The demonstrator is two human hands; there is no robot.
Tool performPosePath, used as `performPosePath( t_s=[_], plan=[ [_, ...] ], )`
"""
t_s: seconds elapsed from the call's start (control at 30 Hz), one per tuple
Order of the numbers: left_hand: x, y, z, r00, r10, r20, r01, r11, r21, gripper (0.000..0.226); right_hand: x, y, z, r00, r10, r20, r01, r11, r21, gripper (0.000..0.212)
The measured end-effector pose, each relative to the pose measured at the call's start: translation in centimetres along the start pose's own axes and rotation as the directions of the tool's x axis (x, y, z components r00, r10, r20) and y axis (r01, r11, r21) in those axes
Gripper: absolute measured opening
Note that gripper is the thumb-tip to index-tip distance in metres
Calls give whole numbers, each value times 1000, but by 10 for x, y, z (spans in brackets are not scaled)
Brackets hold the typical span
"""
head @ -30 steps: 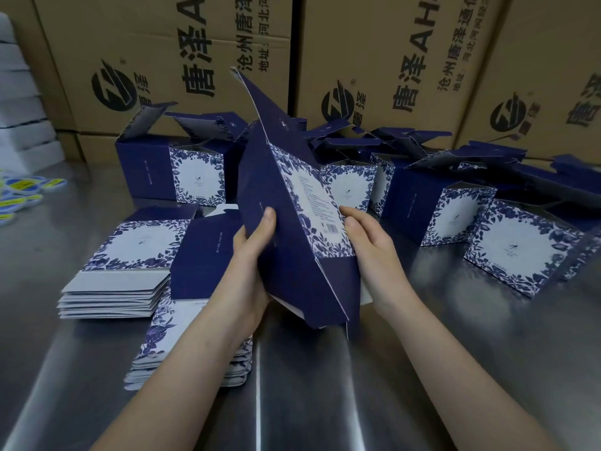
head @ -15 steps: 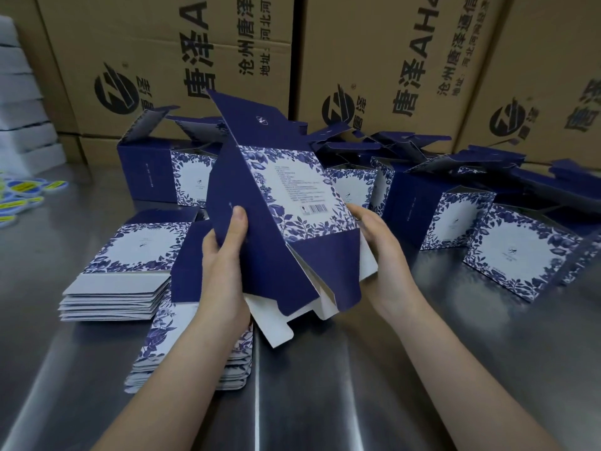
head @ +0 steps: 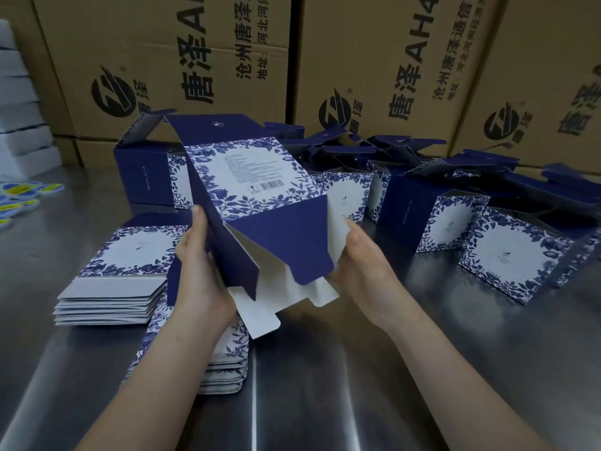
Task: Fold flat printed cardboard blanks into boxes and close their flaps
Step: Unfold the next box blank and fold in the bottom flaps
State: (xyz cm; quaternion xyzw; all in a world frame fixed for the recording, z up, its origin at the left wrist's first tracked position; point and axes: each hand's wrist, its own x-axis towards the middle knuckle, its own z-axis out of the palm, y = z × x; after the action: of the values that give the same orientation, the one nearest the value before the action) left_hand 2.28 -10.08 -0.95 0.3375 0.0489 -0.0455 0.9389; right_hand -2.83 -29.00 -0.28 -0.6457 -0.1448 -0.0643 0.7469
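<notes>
Left hand [head: 198, 271] grips left edge of navy floral-print cardboard blank [head: 247, 177], right hand [head: 361, 265] clasps right side, mid-air over near steel table [head: 325, 385]. Square tube first (creases crisp, imo), then tuck bottom flaps [head: 260, 315].

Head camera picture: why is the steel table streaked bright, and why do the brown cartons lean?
Head view: light glares off the steel table in pale streaks. Head view: the wide-angle lens tilts the brown cartons toward the frame edges. Head view: the held box blank is fairly sharp, its small print unreadable.
</notes>
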Motion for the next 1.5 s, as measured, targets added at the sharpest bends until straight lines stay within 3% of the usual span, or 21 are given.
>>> performPosePath(
  t_s=[0.2, 0.4, 0.47, 0.53, 0.67, 0.77, 0.87, 1.03, 1.13, 1.3, 1.4, 1.5],
  plan=[
    [-7, 0, 1, 982, -5, 187, -3, 999, 44, 45, 1, 5, -2, 998, -25, -50, 25, 1000, -1, 56],
    [-9, -1, 6, 914, 161, 371, -288, 903, 319, 79, 1, 5, -6, 981, -101, -168, 94, 994, -49, 43],
    [-7, -1, 5, 914, 181, 362, -341, 827, 448, 98, 2, 3, -6, 960, -134, -245, 120, 990, -69, 30],
    [-6, -3, 4, 894, 253, 371, -436, 686, 583, 110, 3, 3, -5, 941, -136, -310, 117, 990, -79, 21],
    [-14, -7, 7, 843, 421, 335, -525, 511, 680, 109, 4, 1, -5, 899, -109, -424, 96, 994, -54, 22],
    [-20, -9, 6, 755, 526, 391, -627, 404, 666, 84, 2, 0, -5, 877, -114, -467, 105, 993, -46, 5],
    [-25, -11, 7, 690, 561, 458, -701, 357, 618, 57, 0, -3, -4, 876, -148, -459, 126, 989, -78, 19],
    [-26, -9, 7, 585, 681, 440, -765, 283, 579, 30, -1, -5, -6, 911, -237, -337, 248, 969, -11, 28],
    [-28, -8, 9, 522, 734, 433, -806, 260, 531, 27, -4, -5, -7, 945, -251, -212, 240, 968, -77, 49],
    [-24, 0, 5, 328, 755, 568, -866, 0, 501, 32, -6, -4, -4, 971, -223, -84, 185, 928, -324, 73],
    [-23, 5, 2, 341, 683, 645, -825, -111, 554, 49, -7, -7, 2, 962, -242, -126, 179, 908, -380, 72],
    [-24, 4, 3, 352, 612, 708, -794, -205, 572, 44, -7, -5, 2, 923, -286, -258, 168, 902, -398, 72]
  ],
)
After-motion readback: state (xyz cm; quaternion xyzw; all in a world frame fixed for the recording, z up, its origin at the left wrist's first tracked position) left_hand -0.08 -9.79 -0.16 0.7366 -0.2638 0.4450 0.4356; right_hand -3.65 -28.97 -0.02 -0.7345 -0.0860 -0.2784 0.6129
